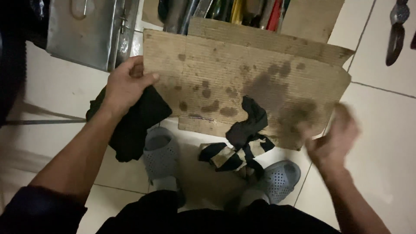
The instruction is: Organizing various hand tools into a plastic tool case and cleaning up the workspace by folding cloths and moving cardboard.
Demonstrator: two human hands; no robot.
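— Left hand (128,84)?
— Clamped on a black cloth (136,119), thumb touching the stained cardboard sheet (242,78).
— Right hand (333,138)?
— Blurred; fingers possibly loose, I cannot tell. It holds nothing visible, beside the cardboard's edge.
— Floor?
— Black strap tangle (242,138) between grey slippers (160,151).

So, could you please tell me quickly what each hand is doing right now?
Left hand: closed on a black cloth, at the edge of the stained cardboard.
Right hand: blurred, appears empty; open or closed cannot be told.

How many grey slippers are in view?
2: one grey slipper below the left hand and its black cloth; the other lower right, near the striped rag.
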